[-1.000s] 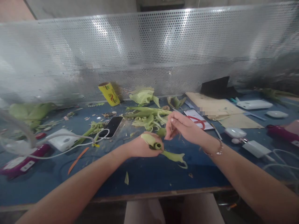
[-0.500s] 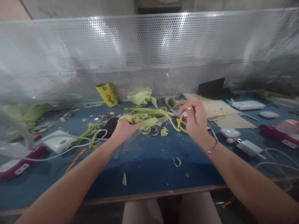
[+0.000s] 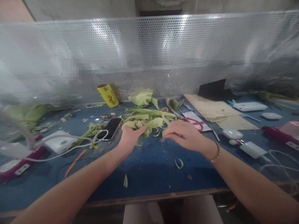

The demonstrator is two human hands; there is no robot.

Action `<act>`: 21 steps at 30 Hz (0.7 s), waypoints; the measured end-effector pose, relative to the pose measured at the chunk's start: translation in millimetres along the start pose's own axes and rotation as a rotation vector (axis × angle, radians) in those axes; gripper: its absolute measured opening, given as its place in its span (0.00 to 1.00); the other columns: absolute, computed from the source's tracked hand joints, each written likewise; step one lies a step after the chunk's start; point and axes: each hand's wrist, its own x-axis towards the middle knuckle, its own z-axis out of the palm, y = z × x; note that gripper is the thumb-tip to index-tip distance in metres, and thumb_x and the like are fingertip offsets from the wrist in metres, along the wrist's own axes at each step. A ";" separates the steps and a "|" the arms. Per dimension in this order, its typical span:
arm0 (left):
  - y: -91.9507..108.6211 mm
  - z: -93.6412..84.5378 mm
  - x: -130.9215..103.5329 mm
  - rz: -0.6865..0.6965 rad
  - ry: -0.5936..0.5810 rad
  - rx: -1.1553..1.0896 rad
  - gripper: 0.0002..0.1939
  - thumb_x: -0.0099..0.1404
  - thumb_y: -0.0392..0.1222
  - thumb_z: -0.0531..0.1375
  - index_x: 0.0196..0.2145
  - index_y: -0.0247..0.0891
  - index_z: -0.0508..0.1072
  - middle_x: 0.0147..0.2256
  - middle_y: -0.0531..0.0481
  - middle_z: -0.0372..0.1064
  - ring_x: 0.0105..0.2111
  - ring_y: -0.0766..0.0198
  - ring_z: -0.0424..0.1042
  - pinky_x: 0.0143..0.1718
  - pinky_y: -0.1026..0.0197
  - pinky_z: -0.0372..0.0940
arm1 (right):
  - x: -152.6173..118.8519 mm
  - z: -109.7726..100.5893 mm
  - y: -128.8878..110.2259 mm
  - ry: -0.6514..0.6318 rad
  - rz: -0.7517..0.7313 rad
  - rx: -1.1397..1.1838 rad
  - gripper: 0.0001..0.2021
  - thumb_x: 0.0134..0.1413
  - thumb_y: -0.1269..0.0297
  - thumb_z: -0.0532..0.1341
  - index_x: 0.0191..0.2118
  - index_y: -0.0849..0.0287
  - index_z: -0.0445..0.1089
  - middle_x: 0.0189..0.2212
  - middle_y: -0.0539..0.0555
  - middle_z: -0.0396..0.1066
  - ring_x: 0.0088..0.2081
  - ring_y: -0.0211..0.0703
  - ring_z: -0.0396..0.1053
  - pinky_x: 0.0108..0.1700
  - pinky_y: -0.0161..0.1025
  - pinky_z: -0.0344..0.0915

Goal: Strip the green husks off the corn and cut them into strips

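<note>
My left hand [image 3: 130,137] is closed around a bunch of pale green corn husk strips [image 3: 140,124], its thumb pressed over them. More long husk strips [image 3: 154,113] spread out just behind that hand. To its right, my right hand [image 3: 184,133] reaches low to the table with fingers pinched together. A small curled husk scrap [image 3: 163,133] shows at those fingertips, partly covered and blurred. Behind the right wrist, red-handled scissors [image 3: 197,123] lie on a white phone-like slab [image 3: 205,126]. A dark phone [image 3: 112,128] rests left of my left hand.
A yellow cardboard tube [image 3: 108,95] leans near the perforated metal panel [image 3: 151,46]. White cables, a white box [image 3: 59,141] and a purple device [image 3: 23,163] are on the left. Tan cardboard [image 3: 215,110], a white charger [image 3: 253,149] and an earbud case [image 3: 233,134] are on the right.
My right hand has dropped and moved left, from above the scissors to the curled scrap. The red scissors handles now show. My left hand has shifted slightly right with the husk strips.
</note>
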 end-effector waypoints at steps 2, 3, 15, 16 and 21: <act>-0.5 -0.2 -0.9 0.014 -0.003 0.063 0.09 0.49 0.45 0.64 0.25 0.36 0.73 0.26 0.51 0.69 0.28 0.65 0.67 0.30 0.63 0.63 | 0.0 10.3 -1.2 -0.176 -0.084 -0.046 0.09 0.62 0.70 0.52 0.36 0.58 0.70 0.31 0.51 0.73 0.33 0.35 0.69 0.36 0.33 0.64; 0.4 0.0 -1.9 0.027 -0.020 0.117 0.09 0.50 0.45 0.63 0.25 0.36 0.73 0.26 0.52 0.69 0.28 0.65 0.67 0.31 0.63 0.62 | -0.2 15.7 -1.5 -0.209 -0.120 -0.085 0.10 0.62 0.71 0.51 0.36 0.58 0.70 0.31 0.52 0.74 0.33 0.36 0.69 0.36 0.33 0.64; 9.2 10.5 -18.8 0.229 -0.374 0.429 0.07 0.52 0.39 0.61 0.31 0.38 0.72 0.28 0.53 0.69 0.30 0.64 0.66 0.34 0.61 0.62 | 1.0 40.1 4.8 0.069 0.268 0.040 0.08 0.59 0.73 0.53 0.34 0.57 0.68 0.33 0.52 0.72 0.37 0.39 0.70 0.39 0.37 0.65; 7.6 10.3 -18.3 0.213 -0.384 0.404 0.09 0.51 0.40 0.62 0.33 0.38 0.72 0.29 0.52 0.69 0.30 0.63 0.67 0.35 0.61 0.62 | 0.6 42.6 5.4 0.063 0.315 0.051 0.08 0.59 0.73 0.52 0.34 0.57 0.67 0.33 0.52 0.71 0.36 0.39 0.69 0.38 0.37 0.65; -0.6 8.8 -14.5 0.135 -0.456 0.260 0.19 0.50 0.42 0.65 0.41 0.39 0.70 0.33 0.50 0.71 0.32 0.61 0.69 0.34 0.59 0.64 | 0.3 51.3 6.4 0.029 0.382 0.032 0.07 0.59 0.73 0.52 0.33 0.58 0.66 0.33 0.53 0.69 0.36 0.40 0.67 0.39 0.37 0.62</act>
